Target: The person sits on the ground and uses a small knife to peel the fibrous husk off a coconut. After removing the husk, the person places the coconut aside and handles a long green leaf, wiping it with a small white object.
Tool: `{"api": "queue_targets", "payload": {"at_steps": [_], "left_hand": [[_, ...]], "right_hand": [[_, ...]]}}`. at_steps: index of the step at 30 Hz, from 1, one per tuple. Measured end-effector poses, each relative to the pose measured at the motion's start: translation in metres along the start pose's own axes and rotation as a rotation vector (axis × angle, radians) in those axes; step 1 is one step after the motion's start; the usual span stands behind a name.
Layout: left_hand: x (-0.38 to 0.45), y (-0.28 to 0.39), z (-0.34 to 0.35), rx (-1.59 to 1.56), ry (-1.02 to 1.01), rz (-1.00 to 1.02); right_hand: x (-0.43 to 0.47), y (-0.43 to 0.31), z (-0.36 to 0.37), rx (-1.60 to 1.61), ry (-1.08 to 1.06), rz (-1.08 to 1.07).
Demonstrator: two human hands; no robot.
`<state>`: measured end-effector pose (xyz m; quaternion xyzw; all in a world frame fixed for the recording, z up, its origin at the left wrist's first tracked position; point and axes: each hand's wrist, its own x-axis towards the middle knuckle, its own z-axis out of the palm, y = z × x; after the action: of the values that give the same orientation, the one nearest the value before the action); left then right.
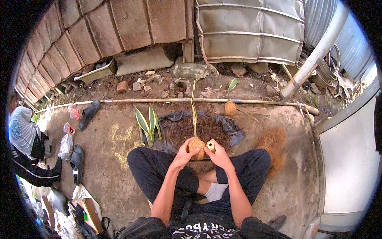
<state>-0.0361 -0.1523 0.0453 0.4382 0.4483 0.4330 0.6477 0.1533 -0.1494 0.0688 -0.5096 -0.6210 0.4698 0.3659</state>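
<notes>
My left hand (184,154) grips a round fibre-wrapped root ball (196,147), from which a long, narrow variegated leaf (194,112) stands up. Beside it, my right hand (220,155) holds a pale spool of thread (211,146), its hollow end showing, with the fingertips close to the ball. Beyond both hands, dark crumbly soil (182,131) lies on a black plastic sheet (235,131). Snake plant leaves (150,125) stand left of the sheet. A second fibre ball with a leaf (230,107) sits past the sheet, near a long pole.
Tangled yellowish fibre (121,142) lies left, brown coconut-like fibre (273,146) right. A long pole (167,100) crosses the ground ahead, with bricks (122,86) behind it. Sandals (77,164), plastic bags (66,146) and another person (29,143) are at the left.
</notes>
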Motion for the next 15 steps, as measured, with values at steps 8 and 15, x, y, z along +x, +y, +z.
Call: {"api": "queue_targets", "payload": {"at_steps": [8,15], "left_hand": [[0.07,-0.002,-0.041,0.754,0.099,0.056],[0.075,-0.043,-0.081,1.112,0.345,-0.2]], "right_hand": [[0.055,0.063,0.006,0.297,-0.221,0.149],[0.056,0.112,0.004,0.587,-0.114,0.408]]}}
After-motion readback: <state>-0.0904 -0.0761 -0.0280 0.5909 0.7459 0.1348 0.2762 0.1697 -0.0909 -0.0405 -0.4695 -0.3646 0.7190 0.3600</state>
